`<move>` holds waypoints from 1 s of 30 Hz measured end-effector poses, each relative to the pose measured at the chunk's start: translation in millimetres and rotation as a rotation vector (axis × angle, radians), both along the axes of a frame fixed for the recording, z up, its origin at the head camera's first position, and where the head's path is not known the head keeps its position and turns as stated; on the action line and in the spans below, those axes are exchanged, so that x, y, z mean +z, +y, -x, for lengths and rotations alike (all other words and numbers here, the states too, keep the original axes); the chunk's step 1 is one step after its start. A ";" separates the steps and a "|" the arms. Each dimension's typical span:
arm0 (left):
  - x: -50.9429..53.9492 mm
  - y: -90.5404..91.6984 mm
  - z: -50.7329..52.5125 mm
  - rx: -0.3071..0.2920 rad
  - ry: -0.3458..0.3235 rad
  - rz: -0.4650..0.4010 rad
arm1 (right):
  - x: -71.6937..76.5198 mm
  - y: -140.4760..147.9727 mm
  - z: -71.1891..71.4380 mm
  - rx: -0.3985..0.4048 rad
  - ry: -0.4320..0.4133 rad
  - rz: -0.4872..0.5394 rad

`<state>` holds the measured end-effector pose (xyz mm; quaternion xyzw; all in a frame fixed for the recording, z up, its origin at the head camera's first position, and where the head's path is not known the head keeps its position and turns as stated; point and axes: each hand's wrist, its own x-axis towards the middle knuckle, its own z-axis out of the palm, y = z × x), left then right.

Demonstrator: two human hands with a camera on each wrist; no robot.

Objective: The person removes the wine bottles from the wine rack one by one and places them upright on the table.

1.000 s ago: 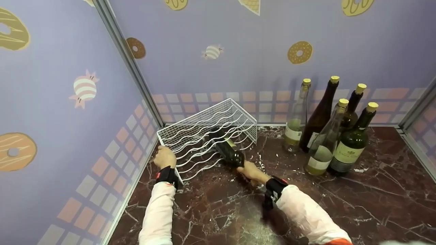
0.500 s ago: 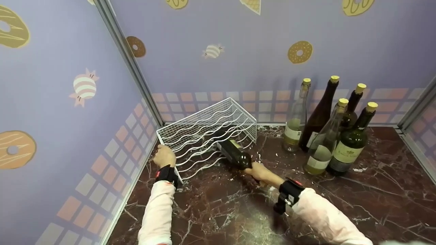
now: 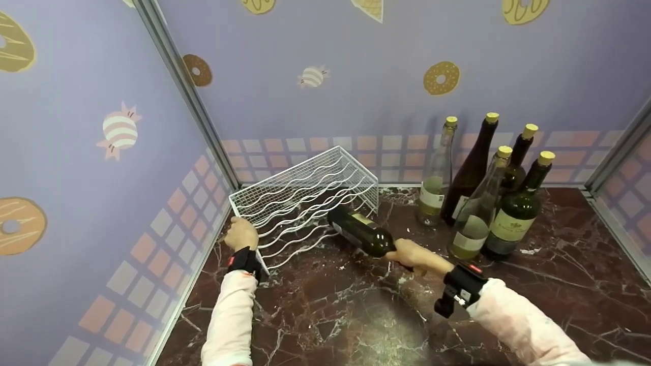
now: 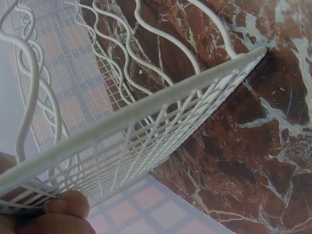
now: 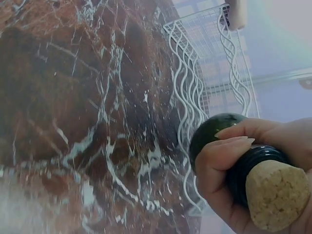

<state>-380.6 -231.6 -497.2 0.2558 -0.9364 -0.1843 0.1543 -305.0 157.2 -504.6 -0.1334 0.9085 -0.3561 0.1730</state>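
Note:
A white wire wine rack (image 3: pixel 300 188) with wavy rungs stands at the back left of the marble surface. My left hand (image 3: pixel 241 234) grips the upper corner of its near end; in the left wrist view, fingertips (image 4: pixel 68 207) curl around the wire mesh. My right hand (image 3: pixel 414 254) holds a dark green wine bottle (image 3: pixel 362 233) by the neck, its base pointing at the rack's open front. The bottle lies tilted, its base end at the wavy rungs. The right wrist view shows fingers wrapped round the neck and a cork (image 5: pixel 277 195) in its mouth.
Several corked bottles stand upright at the right: a clear one (image 3: pixel 433 190) at the back, a brown one (image 3: pixel 469 175), another clear one (image 3: pixel 475 223) and a green one (image 3: pixel 513 223) in front. A patterned wall (image 3: pixel 325 112) rises behind the rack.
My right hand has drawn the wine bottle out of the rack, toward the right and slightly nearer, so more of it shows. The left hand keeps its hold on the rack.

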 end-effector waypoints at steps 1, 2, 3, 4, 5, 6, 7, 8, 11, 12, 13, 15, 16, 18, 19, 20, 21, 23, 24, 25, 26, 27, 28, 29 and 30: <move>0.5 0.1 -0.5 -0.002 0.005 0.004 | 1.5 4.2 -0.8 0.018 -0.013 0.004; 0.9 0.3 -1.2 -0.005 0.008 0.008 | 3.3 8.5 -1.6 0.030 -0.032 0.002; 1.3 0.5 -1.9 -0.008 0.010 0.011 | 5.1 12.9 -2.0 0.045 -0.041 -0.003; 2.0 0.7 -2.6 -0.010 0.010 0.010 | 7.3 17.4 -2.2 0.062 -0.042 -0.009; 2.2 0.8 -3.1 -0.012 0.010 0.010 | 9.6 22.0 -2.0 0.077 -0.051 -0.012; 2.4 0.8 -3.5 -0.012 0.007 0.008 | 12.1 26.5 -1.5 0.092 -0.042 -0.020; 2.5 0.7 -3.6 -0.013 0.004 0.008 | 14.9 31.0 -0.8 0.106 -0.029 -0.029; 2.5 0.6 -3.7 -0.012 0.002 0.008 | 18.0 35.5 0.1 0.118 -0.018 -0.041; 3.1 0.1 -3.4 -0.009 0.003 0.003 | 27.8 47.9 4.0 0.159 0.025 -0.071; 3.0 0.0 -3.2 -0.011 0.004 0.003 | 31.2 51.7 5.3 0.172 0.034 -0.080; 2.7 -0.2 -2.9 -0.014 0.003 0.005 | 35.1 55.3 6.3 0.183 0.027 -0.083; 2.3 -0.8 -2.7 -0.016 0.004 0.000 | 43.4 61.9 8.5 0.220 0.004 -0.084; 1.8 -0.8 -2.5 -0.018 0.005 0.000 | 47.8 65.4 9.2 0.237 -0.023 -0.074; 0.4 -1.1 -1.7 -0.019 0.002 0.001 | 58.1 71.4 9.9 0.249 -0.130 -0.040; 0.0 -1.3 -1.5 -0.019 0.001 0.001 | 63.7 74.2 10.1 0.254 -0.180 -0.026; -0.1 -1.2 -1.3 -0.019 -0.001 0.000 | 69.1 76.8 10.3 0.255 -0.230 -0.013; 0.0 -1.3 -1.2 -0.020 -0.002 -0.001 | 74.7 79.1 10.2 0.246 -0.289 0.003; 0.1 -1.3 -1.1 -0.020 -0.007 0.002 | 84.8 83.0 10.3 0.226 -0.393 0.024; 0.6 -1.3 -1.2 -0.021 -0.009 0.001 | 89.1 84.5 10.4 0.220 -0.423 0.023; 1.0 -1.2 -1.2 -0.020 -0.011 0.000 | 93.3 85.5 10.3 0.222 -0.443 0.015; 1.4 -1.1 -1.3 -0.022 -0.015 -0.003 | 97.1 86.0 10.2 0.222 -0.462 0.007; 1.9 -1.2 -1.2 -0.022 -0.019 -0.006 | 100.5 86.4 10.1 0.226 -0.472 -0.006; 2.3 -1.0 -1.2 -0.024 -0.025 -0.008 | 103.3 86.6 9.9 0.234 -0.473 -0.027; 2.8 -0.8 -1.0 -0.028 -0.034 -0.011 | 105.9 86.6 9.5 0.252 -0.461 -0.055; 3.5 -0.5 -0.9 -0.032 -0.043 -0.016 | 107.7 86.6 9.2 0.266 -0.452 -0.078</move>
